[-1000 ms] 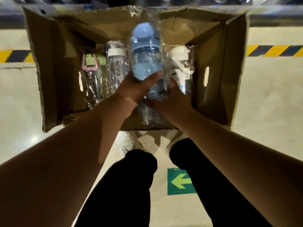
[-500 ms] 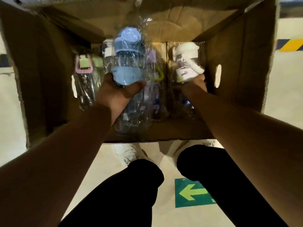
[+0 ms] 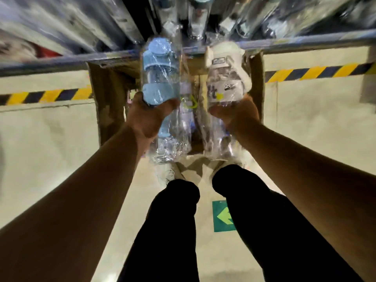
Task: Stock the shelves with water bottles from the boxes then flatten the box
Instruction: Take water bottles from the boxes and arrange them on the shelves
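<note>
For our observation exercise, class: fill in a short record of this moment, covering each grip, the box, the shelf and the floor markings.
left grip: holds the blue-capped bottle, plastic-wrapped
right grip: holds the white-capped bottle, also wrapped
box: open cardboard, on the floor below both bottles; another wrapped bottle inside
shelf rail: above the box; clear stocked bottles behind it, blurred
floor: yellow-black stripe; green arrow sign

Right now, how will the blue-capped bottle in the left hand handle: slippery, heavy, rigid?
Blue-capped bottle likely slippery: loose clear wrap covers it, bunching below the left hand. Probably light: it looks clear and empty, and one hand holds it. Body seems stiff; no denting shows under the grip.
</note>
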Available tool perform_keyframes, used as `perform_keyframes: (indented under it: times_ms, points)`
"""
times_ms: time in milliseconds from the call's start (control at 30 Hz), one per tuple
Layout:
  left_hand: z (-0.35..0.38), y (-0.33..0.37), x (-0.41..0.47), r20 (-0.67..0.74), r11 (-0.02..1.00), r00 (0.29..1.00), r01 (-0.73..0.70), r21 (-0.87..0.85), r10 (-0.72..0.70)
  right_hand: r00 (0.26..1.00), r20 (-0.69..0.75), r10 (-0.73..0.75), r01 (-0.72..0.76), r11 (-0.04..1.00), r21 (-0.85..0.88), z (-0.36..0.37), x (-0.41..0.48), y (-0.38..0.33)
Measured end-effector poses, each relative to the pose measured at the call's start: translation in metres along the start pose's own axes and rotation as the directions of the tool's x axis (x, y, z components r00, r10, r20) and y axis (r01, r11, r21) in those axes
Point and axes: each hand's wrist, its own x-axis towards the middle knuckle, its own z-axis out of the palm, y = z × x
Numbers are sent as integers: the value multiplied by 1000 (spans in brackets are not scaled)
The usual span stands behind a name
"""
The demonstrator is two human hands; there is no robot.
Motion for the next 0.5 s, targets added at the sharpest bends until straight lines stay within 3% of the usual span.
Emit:
perform_keyframes:
  times_ms: [167,300,500]
  points:
    - [-22,108,-114,98,996,992,-84,-18,86,1000,9,-25,23,982,187,-65,-130,-85]
    - [-41,193,-208,127,979,971,-197,-48,201,982,-55,-180,188,959,214,-117,-235,-150]
    - [-50,310,-337,165,952,948,-242,-186,273,920,-103,-377,391,880,269,-206,-369,-237]
